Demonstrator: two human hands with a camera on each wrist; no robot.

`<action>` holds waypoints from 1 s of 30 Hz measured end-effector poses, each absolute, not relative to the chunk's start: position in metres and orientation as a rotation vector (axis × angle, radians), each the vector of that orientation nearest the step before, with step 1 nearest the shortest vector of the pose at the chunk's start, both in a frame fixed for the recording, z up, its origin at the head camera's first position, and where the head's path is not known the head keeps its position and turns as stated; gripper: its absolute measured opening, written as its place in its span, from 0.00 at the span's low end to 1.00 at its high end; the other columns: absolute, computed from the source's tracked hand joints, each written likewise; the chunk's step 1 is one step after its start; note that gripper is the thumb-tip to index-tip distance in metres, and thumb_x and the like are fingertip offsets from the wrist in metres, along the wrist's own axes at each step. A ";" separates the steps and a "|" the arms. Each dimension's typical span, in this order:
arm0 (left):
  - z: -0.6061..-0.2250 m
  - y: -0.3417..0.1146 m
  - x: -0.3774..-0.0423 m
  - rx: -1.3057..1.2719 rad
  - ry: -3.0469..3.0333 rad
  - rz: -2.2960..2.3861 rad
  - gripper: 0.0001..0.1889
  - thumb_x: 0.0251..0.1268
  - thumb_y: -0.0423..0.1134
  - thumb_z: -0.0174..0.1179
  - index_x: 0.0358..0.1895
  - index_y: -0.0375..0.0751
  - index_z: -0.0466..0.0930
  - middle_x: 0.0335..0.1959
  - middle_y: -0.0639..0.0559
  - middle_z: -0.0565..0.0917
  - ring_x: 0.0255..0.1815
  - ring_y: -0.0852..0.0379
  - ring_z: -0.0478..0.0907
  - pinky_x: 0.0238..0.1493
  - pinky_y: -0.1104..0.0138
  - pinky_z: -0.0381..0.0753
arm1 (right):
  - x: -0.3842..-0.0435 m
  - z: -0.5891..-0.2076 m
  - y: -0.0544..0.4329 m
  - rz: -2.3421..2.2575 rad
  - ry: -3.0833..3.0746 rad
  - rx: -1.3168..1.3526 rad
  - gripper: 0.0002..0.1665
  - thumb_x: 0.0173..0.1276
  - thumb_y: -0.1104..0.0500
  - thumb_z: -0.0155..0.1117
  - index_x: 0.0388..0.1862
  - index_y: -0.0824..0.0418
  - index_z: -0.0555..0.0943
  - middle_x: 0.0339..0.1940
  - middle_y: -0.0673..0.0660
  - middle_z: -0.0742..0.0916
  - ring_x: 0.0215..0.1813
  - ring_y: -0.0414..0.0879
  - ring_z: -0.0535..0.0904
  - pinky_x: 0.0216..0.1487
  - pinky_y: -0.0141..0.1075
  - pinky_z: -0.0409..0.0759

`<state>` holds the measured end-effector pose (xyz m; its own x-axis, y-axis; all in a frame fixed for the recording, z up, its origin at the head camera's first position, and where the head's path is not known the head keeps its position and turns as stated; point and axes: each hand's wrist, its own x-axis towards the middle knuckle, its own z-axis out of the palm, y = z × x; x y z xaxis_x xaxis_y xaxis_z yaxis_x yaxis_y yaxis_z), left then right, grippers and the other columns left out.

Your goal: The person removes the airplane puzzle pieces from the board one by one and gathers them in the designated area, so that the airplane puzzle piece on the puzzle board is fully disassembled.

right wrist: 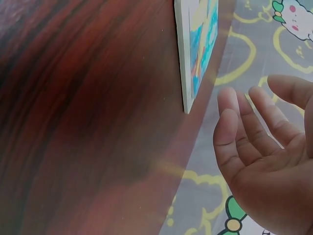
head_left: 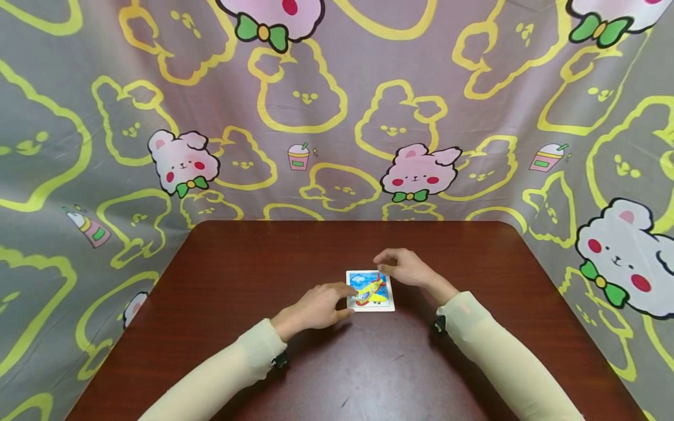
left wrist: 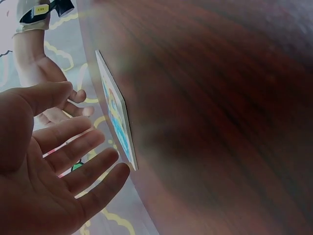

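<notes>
A thin square board with a white border lies flat, printed with a yellow and red airplane on blue sky. Over its left edge reaches my left hand, index finger across the picture and thumb near the lower left corner. In the left wrist view that hand's fingers are spread and gently bent beside the board, holding nothing. My right hand hovers by the upper right corner. Its loosely curved fingers stand apart from the board's edge in the right wrist view, with nothing in them.
The board lies on a dark reddish-brown wooden table with rounded far corners. A grey curtain with yellow bear outlines hangs behind and along both sides. Each wrist carries a small black device below a pale sleeve.
</notes>
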<state>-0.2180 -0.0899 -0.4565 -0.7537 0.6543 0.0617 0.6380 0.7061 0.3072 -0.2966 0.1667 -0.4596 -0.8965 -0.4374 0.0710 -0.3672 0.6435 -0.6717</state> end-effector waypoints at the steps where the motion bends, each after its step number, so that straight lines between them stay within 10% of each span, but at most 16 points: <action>1: -0.457 -0.089 -0.218 1.081 2.851 0.477 0.22 0.68 0.47 0.63 0.61 0.43 0.81 0.60 0.50 0.83 0.62 0.53 0.80 0.60 0.56 0.80 | -0.297 -0.460 0.166 -1.098 2.754 -0.688 0.15 0.70 0.57 0.64 0.52 0.61 0.85 0.47 0.55 0.89 0.50 0.48 0.83 0.53 0.47 0.81; 30: -0.465 -0.081 -0.215 1.109 2.810 0.383 0.21 0.66 0.46 0.64 0.62 0.50 0.81 0.64 0.51 0.81 0.64 0.51 0.79 0.60 0.54 0.81 | -0.306 -0.472 0.139 -1.164 2.561 -0.603 0.14 0.71 0.59 0.62 0.52 0.62 0.85 0.48 0.57 0.89 0.34 0.44 0.87 0.35 0.34 0.82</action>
<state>-0.2147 -0.0807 -0.4653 -0.7306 0.6828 0.0027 0.6586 0.7036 0.2668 -0.3063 0.1387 -0.4724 -0.8787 -0.4727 -0.0662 -0.2610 0.5919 -0.7626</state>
